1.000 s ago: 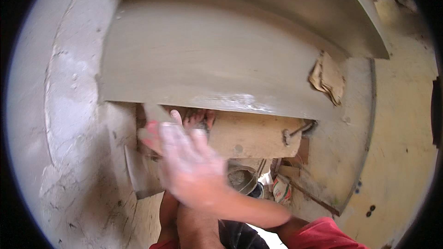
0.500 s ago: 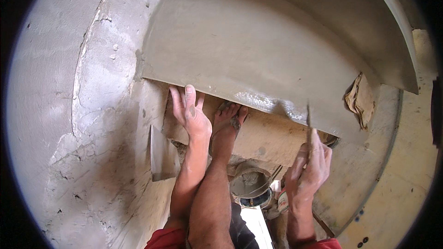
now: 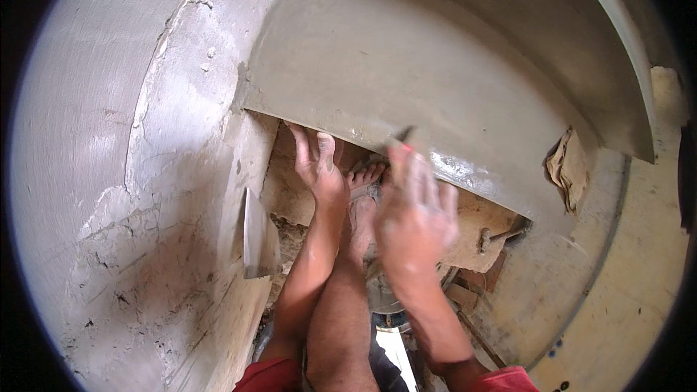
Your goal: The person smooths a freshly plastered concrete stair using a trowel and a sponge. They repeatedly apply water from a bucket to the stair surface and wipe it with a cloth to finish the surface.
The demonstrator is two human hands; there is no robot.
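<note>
Left hand (image 3: 319, 167) spreads flat fingers under the grey ledge (image 3: 406, 72); right hand (image 3: 414, 218) pinches a trowel (image 3: 399, 136) at the ledge edge; crumpled brown paper (image 3: 566, 168) lies well right of the fingers.

Your right hand (image 3: 415, 212) is smeared by motion, so you cannot tell its grip on the thin tool (image 3: 401, 135), whose handle is lost behind the fingers. Your left hand's (image 3: 319, 168) fingertips vanish under the edge of the plastered ledge (image 3: 406, 72). Your foot (image 3: 361, 196) is half covered by both arms. The bucket (image 3: 381, 294) below shows only a sliver between your forearms.
</note>
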